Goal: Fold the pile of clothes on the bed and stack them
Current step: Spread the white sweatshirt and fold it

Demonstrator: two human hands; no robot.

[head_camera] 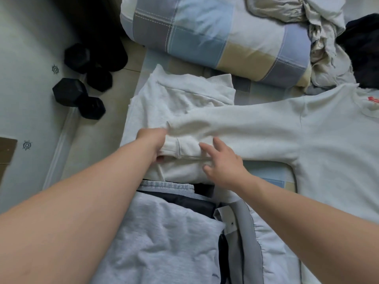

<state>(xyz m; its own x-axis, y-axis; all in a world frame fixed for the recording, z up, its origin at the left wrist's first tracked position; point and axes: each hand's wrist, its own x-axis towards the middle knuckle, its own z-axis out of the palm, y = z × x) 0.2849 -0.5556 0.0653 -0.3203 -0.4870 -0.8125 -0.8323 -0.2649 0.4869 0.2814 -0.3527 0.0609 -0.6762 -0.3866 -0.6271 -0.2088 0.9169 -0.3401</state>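
A white sweatshirt (pixel 320 128) lies spread across the bed, with a small red mark near the chest at the far right. Its long sleeve (pixel 225 128) stretches left over a folded white garment (pixel 180 99). My left hand (pixel 152 141) grips the sleeve's cuff end, fingers tucked into the cloth. My right hand (pixel 222 160) rests on the sleeve just right of the cuff with fingers spread and straight. Below them sits a stack of folded clothes: light grey-blue fabric (pixel 164 238) over dark cloth. An unfolded pile (pixel 320 37) lies at the top right.
A rolled plaid quilt (pixel 215 35) lies along the back of the bed. A black garment (pixel 363 50) sits at the far right. On the floor to the left are black hex dumbbells (pixel 82 83). The bed's left edge runs beside my left forearm.
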